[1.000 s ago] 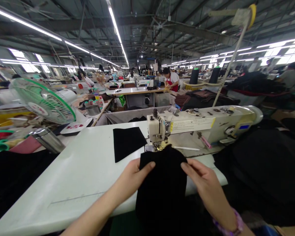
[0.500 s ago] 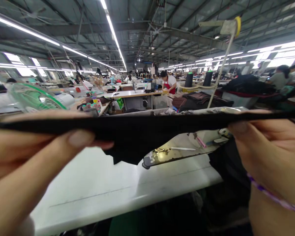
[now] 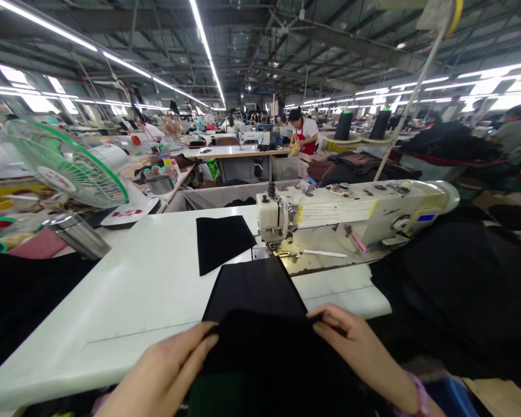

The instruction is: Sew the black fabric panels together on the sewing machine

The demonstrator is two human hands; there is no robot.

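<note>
A length of black fabric (image 3: 256,289) lies on the white sewing table (image 3: 143,301) and hangs over its front edge toward me. My left hand (image 3: 178,353) pinches its left edge between thumb and fingers. Its right edge is pinched by my right hand (image 3: 351,336), which wears a purple band at the wrist. The far end of the cloth reaches close to the needle area of the sewing machine (image 3: 330,208). Left of the machine head, a smaller black fabric piece (image 3: 221,240) rests flat on the table.
A green-rimmed fan (image 3: 65,165) and a steel flask (image 3: 78,234) stand at the left. Dark cloth (image 3: 455,289) is heaped on the right. Thread cones (image 3: 342,126) stand behind the machine. Farther back, a person in a red apron (image 3: 306,136) is at work.
Both hands have come down and farther from the camera, lowering the black fabric from in front of my view onto the table's front edge. The machine and the smaller piece are now uncovered.
</note>
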